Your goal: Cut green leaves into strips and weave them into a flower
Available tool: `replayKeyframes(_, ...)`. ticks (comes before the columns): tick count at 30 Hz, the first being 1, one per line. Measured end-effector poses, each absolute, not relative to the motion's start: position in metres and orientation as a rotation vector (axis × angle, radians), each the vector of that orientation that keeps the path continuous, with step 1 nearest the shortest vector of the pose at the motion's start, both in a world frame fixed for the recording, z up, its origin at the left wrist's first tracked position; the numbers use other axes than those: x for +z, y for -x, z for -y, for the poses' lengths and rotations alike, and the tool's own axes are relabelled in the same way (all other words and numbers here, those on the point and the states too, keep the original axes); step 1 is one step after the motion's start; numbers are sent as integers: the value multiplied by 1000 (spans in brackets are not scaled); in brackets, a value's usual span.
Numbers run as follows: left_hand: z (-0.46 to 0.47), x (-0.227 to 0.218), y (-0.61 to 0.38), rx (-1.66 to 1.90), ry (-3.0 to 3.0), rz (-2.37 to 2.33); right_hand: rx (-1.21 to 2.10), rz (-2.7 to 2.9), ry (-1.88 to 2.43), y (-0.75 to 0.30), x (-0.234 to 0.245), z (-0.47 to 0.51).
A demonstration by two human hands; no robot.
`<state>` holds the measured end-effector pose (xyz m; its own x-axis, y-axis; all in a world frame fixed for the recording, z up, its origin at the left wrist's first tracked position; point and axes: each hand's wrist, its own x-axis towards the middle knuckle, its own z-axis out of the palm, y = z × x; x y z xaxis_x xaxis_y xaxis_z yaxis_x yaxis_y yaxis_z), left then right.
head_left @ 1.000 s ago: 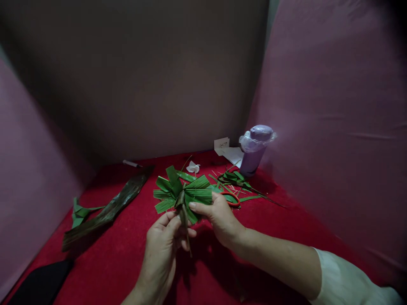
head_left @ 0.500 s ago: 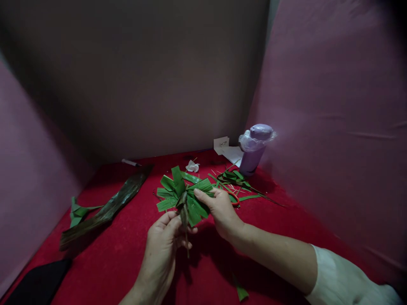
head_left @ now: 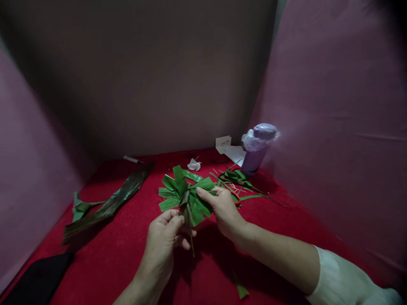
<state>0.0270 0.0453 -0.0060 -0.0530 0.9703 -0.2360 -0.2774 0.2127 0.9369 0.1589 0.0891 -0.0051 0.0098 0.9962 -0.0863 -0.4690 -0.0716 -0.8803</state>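
Note:
A flower-like piece folded from green leaf strips is held above the red cloth. My left hand pinches its stem from below, fingers closed. My right hand grips the strips on the right side of the piece, thumb on top. The stem's thin end sticks down past my left fingers.
A long dark leaf lies at the left with a folded green scrap. Red-handled scissors and leaf offcuts lie behind my right hand. A purple bottle, white papers, a pen and a black object are around.
My right hand shifted from the lower right strips up onto the upper right strips. A green scrap now lies on the cloth near my right forearm.

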Motion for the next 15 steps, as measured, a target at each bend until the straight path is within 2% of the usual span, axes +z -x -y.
replayKeyframes(15, -48, -7, -23, 1175, -816, -1177, 1451, 769, 915, -160, -8, -92)
